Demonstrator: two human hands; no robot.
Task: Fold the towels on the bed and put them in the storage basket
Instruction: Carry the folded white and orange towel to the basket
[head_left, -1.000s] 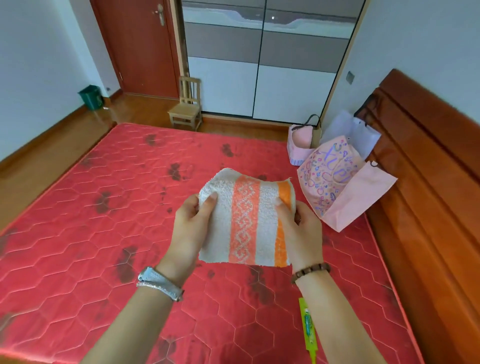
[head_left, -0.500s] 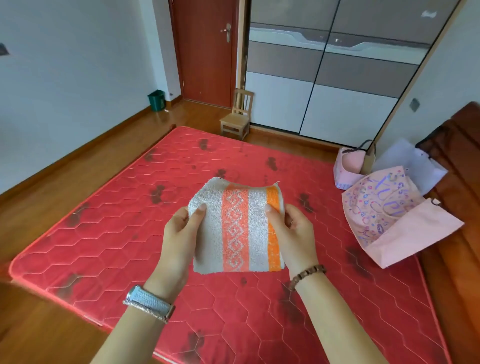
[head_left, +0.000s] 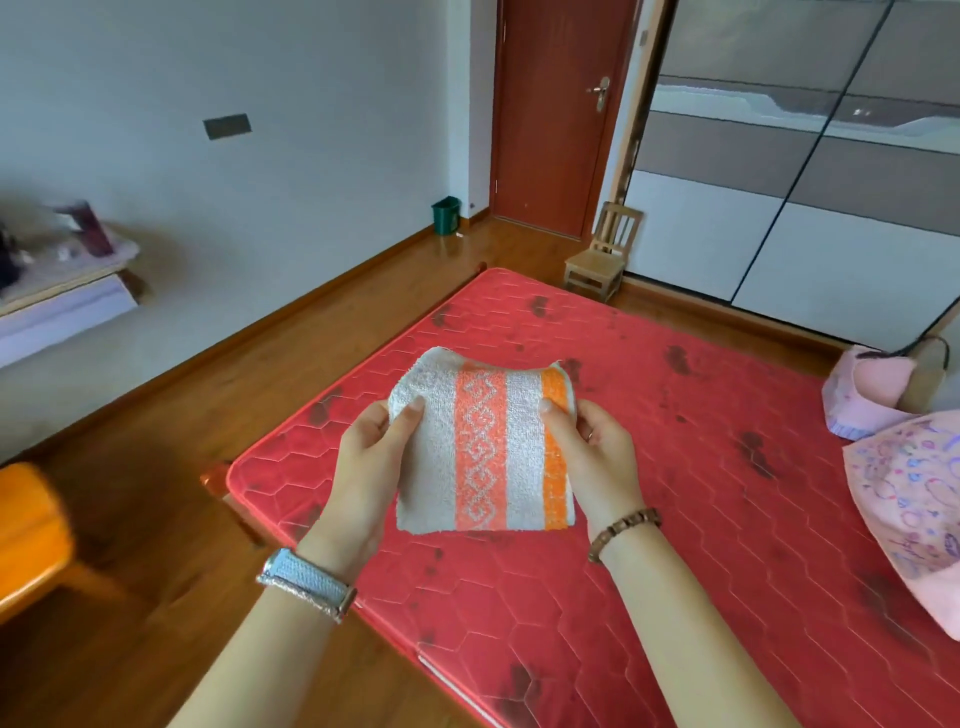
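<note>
now | l hand (head_left: 370, 460) + r hand (head_left: 595, 457) hold towel (head_left: 480, 447) | pink bag (head_left: 906, 514) on bed (head_left: 701, 499)

Bare red mattress of the bed (head_left: 675, 519) lies open beneath the left hand (head_left: 369, 457) and right hand (head_left: 592, 457), which hold the folded towel (head_left: 483, 447) above its near left part; open surface runs on far and right. At the right edge a patterned pink bag (head_left: 909, 509) and a paler pink bag (head_left: 867, 395) beyond it block the way. Left of the bed the wooden floor (head_left: 260, 364) is open to the wall, where a desk (head_left: 62, 291) juts out; an orange wooden piece (head_left: 26, 535) stands near left. A small chair (head_left: 602, 254) stands past the far end, a green bin (head_left: 445, 214) farther off
</note>
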